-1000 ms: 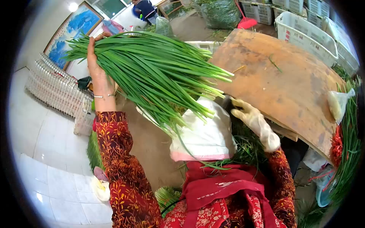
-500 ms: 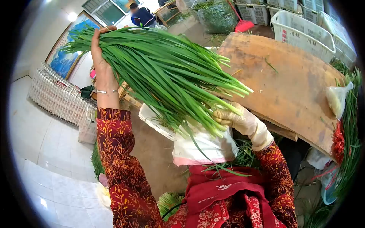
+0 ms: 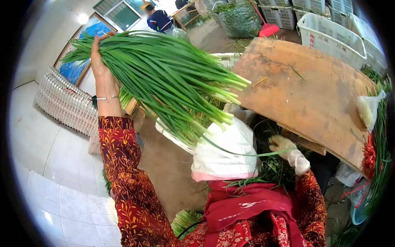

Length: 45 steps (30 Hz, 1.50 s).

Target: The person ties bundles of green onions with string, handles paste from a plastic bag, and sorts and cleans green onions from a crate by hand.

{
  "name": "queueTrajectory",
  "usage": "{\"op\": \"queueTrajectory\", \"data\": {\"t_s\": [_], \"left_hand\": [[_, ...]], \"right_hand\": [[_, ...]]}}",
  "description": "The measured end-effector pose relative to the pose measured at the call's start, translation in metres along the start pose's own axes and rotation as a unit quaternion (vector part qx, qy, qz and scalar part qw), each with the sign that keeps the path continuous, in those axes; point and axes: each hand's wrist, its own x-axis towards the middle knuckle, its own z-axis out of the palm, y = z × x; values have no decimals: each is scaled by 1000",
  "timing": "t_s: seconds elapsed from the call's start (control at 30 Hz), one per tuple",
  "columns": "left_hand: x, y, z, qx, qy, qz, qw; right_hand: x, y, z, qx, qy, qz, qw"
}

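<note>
A large bunch of long green stalks (image 3: 164,70) with pale ends pointing right hangs in the air at upper left. My left hand (image 3: 103,64), bare and with a bracelet at the wrist, is wrapped round its leafy end. Lower right, my right hand (image 3: 286,150) wears a pale glove and is curled, apart from the bunch. One long leaf (image 3: 247,154) runs from the bunch to that hand's fingers. A white cloth (image 3: 226,152) lies over my lap below the pale ends.
A wooden board (image 3: 300,94) spans the right, with a small plastic bag (image 3: 367,109) at its edge. White crates (image 3: 329,39) stand behind it, near a red dustpan (image 3: 268,30). A person (image 3: 159,19) is at the back. Cut greens (image 3: 273,166) lie beside the cloth.
My right hand has left the pale ends of the bunch and moved down and right, with a long leaf stretching to it. The bunch in my left hand has shifted slightly left.
</note>
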Motion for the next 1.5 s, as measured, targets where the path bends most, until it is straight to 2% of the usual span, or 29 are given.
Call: {"op": "queueTrajectory", "data": {"t_s": [0.03, 0.1, 0.17, 0.2, 0.27, 0.3, 0.43, 0.5, 0.53, 0.57, 0.63, 0.73, 0.77, 0.8, 0.93, 1.03, 1.07, 1.1, 1.17, 1.2, 1.27, 1.3, 1.37, 1.4, 1.43, 1.5], "left_hand": [[0, 1, 0, 22, 17, 4, 1000], [-2, 5, 1, 11, 3, -4, 1000], [-8, 8, 4, -14, -16, -23, 1000], [-14, 12, 7, 22, -25, -25, 999], [-8, 4, 5, -4, -15, -5, 1000], [-6, 3, 2, -33, -9, 15, 999], [-12, 4, 3, -7, -27, 65, 997], [-8, 6, -1, -31, -18, 30, 999], [-2, 5, -5, -33, -21, 28, 999], [3, 7, -11, -58, -48, -1, 997], [3, 10, -9, -83, -77, -25, 993], [-16, 11, 8, -19, -75, 20, 997], [-16, 10, 10, -19, -76, 20, 997], [-16, 10, 12, -26, -62, 17, 998], [-13, 8, 13, -69, -11, -1, 998], [-7, 7, 8, -61, -6, -2, 998], [-11, 7, 11, -9, 7, 3, 1000], [-10, 6, 10, -11, 7, 3, 1000], [-7, 3, 2, -19, -14, -14, 1000], [-5, 1, -2, -20, -14, -14, 1000], [-3, -1, -9, -86, -109, -58, 989], [-2, -1, -10, -86, -106, -58, 989], [1, -1, -10, 2, -25, -10, 1000], [18, -3, -33, -134, -156, -87, 975], [13, -3, -30, -135, -153, -88, 975], [9, 2, -22, -42, -73, -55, 995]], "right_hand": [[16, -28, -6, 91, 61, -62, 992], [38, -81, -19, 323, 26, -153, 934], [70, -100, -2, 405, -6, -151, 902], [77, -109, -1, 404, -7, -152, 902], [78, -129, -10, 505, -59, -247, 825], [80, -128, -9, 506, -62, -246, 824], [79, -113, -8, 541, -86, -238, 802], [68, -113, -14, 618, -111, -227, 745], [73, -105, -13, 585, -115, -210, 775], [68, -112, -16, 585, -112, -210, 775], [57, -134, -30, 518, -68, -210, 827], [52, -147, -29, 536, -51, -221, 813], [53, -151, -28, 545, -32, -220, 808], [49, -154, -31, 589, -36, -222, 776], [57, -145, -23, 611, 3, -212, 762], [54, -142, -28, 625, -13, -199, 755], [51, -150, -30, 654, 2, -218, 724], [50, -147, -31, 653, 4, -218, 725], [45, -143, -34, 575, 2, -201, 793], [39, -145, -35, 574, -3, -184, 798], [25, -129, -30, 494, -21, -96, 864], [17, -111, -19, 465, -33, -44, 884], [3, -60, 6, 290, -130, 12, 948], [-4, -50, 7, 288, -133, 14, 948], [-11, -42, 5, 203, -109, 7, 973], [-19, -35, -2, 31, -55, -13, 998]]}}
